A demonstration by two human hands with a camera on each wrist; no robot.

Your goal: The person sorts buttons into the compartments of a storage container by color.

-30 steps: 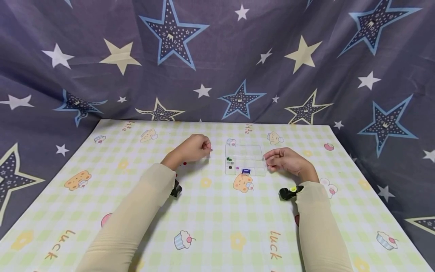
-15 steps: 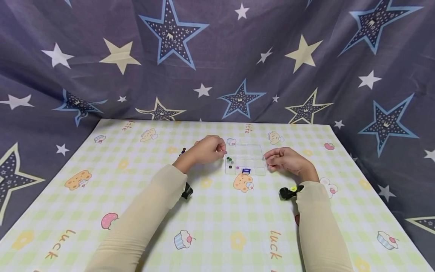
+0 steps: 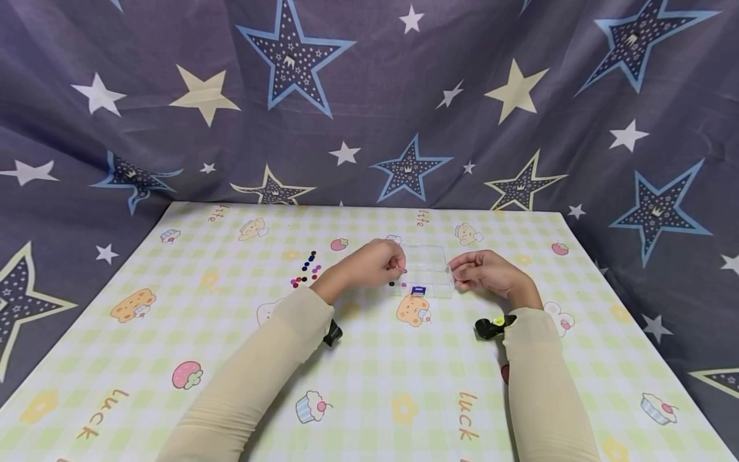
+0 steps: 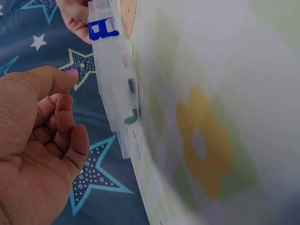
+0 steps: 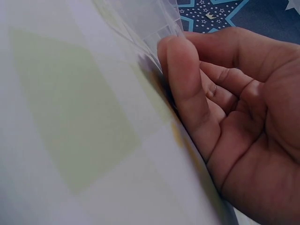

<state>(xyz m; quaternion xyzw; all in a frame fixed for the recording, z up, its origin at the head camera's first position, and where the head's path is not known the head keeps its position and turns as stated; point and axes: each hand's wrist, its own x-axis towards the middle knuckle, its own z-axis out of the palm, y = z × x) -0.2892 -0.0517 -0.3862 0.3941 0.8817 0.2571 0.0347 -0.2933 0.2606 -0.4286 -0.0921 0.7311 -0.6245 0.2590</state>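
Observation:
A clear plastic compartment box (image 3: 433, 277) with a blue latch (image 3: 418, 290) lies open on the table. My left hand (image 3: 375, 263) reaches over its left side and pinches a small pink bead (image 4: 72, 71) between thumb and forefinger. At the box's right edge, my right hand (image 3: 487, 273) grips the side with thumb and fingertips. Inside the box, a green bead (image 4: 131, 117), a dark bead (image 3: 391, 283) and a pink bead (image 3: 404, 285) show in the front compartments. The left hand covers the box's left portion in the head view.
Several loose beads (image 3: 312, 259) in dark blue, red, pink and black lie on the table left of the left forearm. The checked tablecloth (image 3: 404, 366) carries printed cartoons. A star-patterned curtain (image 3: 358, 96) hangs behind the table's back edge.
My left hand has moved right with the pink bead, from the table left of the box to above its left compartments. The loose beads came into sight behind it. My right hand stayed still.

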